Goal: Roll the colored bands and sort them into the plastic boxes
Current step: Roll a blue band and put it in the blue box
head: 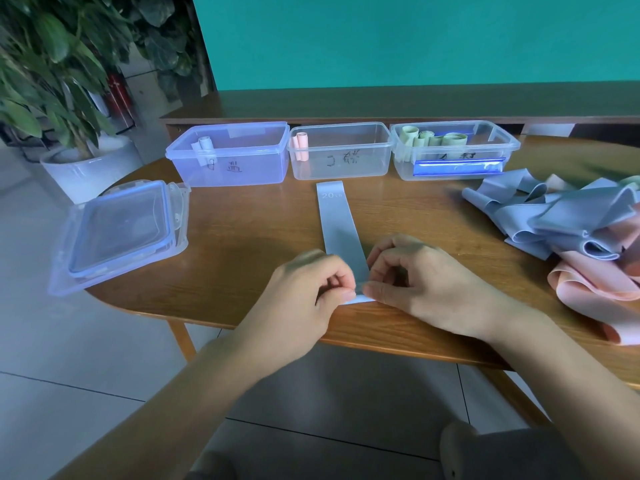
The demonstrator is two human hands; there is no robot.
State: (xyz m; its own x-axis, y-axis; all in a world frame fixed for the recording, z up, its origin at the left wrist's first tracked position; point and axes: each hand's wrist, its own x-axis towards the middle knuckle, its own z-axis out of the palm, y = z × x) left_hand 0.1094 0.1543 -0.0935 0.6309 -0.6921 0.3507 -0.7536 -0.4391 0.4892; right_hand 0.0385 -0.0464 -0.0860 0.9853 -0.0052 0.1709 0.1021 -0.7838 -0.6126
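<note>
Together, the left hand (304, 289) and right hand (420, 282) are pinching the near end of a flat pale blue elastic band (337, 223) at the front edge of the oval wooden table (242, 244), fingers curled round the first small fold. From the hands the strip is lying straight ahead, its far end, which is showing "20 LB" in white, reaching almost to the boxes. Off to the right of the right hand, a loose heap of blue and pink bands (568, 226) is spilling across the tabletop. Well to the left of the left hand, a stack of clear plastic lids with blue seals (121, 233) is overhanging the table's edge. Beyond the hands, three open boxes are standing in a row: a blue-tinted plastic box (230, 154) holding one pale rolled band, ahead and to the left; a clear plastic box (341, 150) with a pink roll at its left end, straight ahead; and a clear box of green rolls (453, 148), ahead and to the right. Farther left, a leafy plant in a white pot (86, 168) is standing on the floor.
</note>
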